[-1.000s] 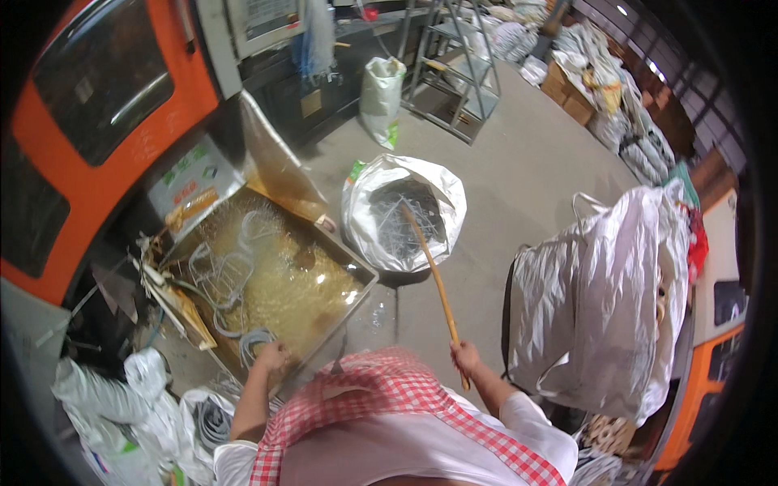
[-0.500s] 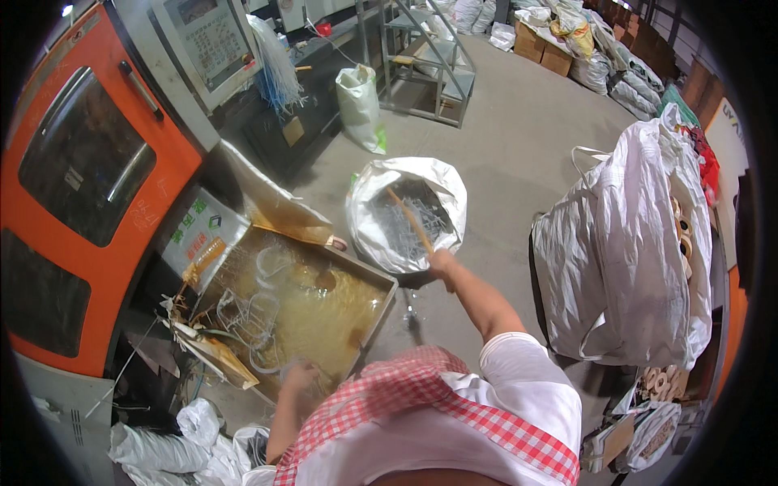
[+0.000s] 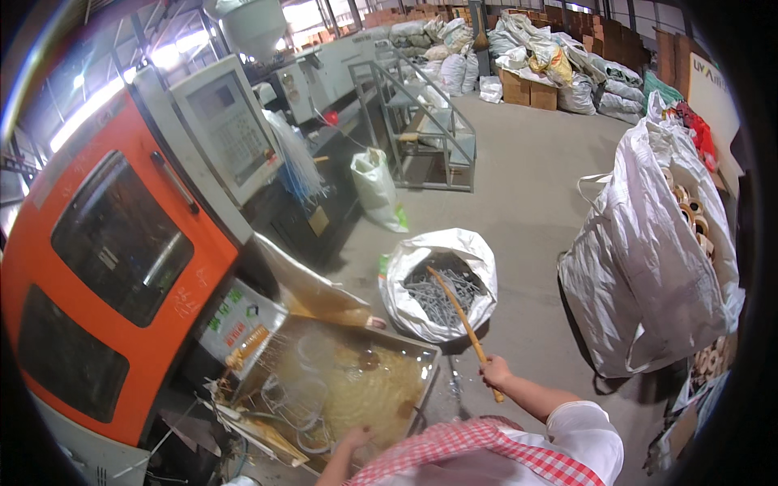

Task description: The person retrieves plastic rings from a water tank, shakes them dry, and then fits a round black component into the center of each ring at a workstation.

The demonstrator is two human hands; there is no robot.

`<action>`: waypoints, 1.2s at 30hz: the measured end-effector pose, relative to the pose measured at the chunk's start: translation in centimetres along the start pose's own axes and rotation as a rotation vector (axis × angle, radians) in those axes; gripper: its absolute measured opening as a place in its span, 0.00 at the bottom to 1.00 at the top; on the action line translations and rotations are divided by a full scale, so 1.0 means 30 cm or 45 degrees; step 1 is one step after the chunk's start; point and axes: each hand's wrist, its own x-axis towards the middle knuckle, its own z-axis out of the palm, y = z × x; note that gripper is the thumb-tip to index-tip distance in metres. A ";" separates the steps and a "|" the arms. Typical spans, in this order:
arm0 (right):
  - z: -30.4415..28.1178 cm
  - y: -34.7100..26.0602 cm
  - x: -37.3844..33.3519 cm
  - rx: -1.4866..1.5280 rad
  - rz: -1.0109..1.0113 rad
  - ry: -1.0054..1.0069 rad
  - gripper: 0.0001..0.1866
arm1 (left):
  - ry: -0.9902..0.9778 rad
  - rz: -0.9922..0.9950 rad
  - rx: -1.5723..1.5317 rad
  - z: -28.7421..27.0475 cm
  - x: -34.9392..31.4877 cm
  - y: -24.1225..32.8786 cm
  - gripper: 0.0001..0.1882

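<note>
A long wooden stick (image 3: 462, 316) is gripped near its lower end by my right hand (image 3: 494, 373), fingers wrapped round it. Its far end reaches over the mouth of a white woven sack (image 3: 480, 243), rolled open and holding many thin grey plastic pieces (image 3: 442, 298). My left hand (image 3: 354, 439) is over the near part of a shallow metal tray (image 3: 429, 368) of yellowish water. Its fingers are too indistinct to show whether they hold anything. Clear looped plastic pieces (image 3: 304, 401) lie in the water to the left of that hand.
An orange machine (image 3: 211, 279) with a control panel (image 3: 227, 134) stands at left. Beyond the sack are a smaller white sack (image 3: 374, 186) and metal steps (image 3: 438, 154). A large white bag (image 3: 624, 259) of cardboard tubes stands at right. Sacks (image 3: 567, 73) are piled far back.
The view has tilted up, showing more of the room. My right hand has drawn the stick back toward me, away from the sack. My left hand stays by the tray's near side.
</note>
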 end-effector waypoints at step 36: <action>-1.051 1.355 -0.099 0.281 0.618 1.509 0.14 | -0.388 1.078 0.947 0.486 0.694 2.047 0.24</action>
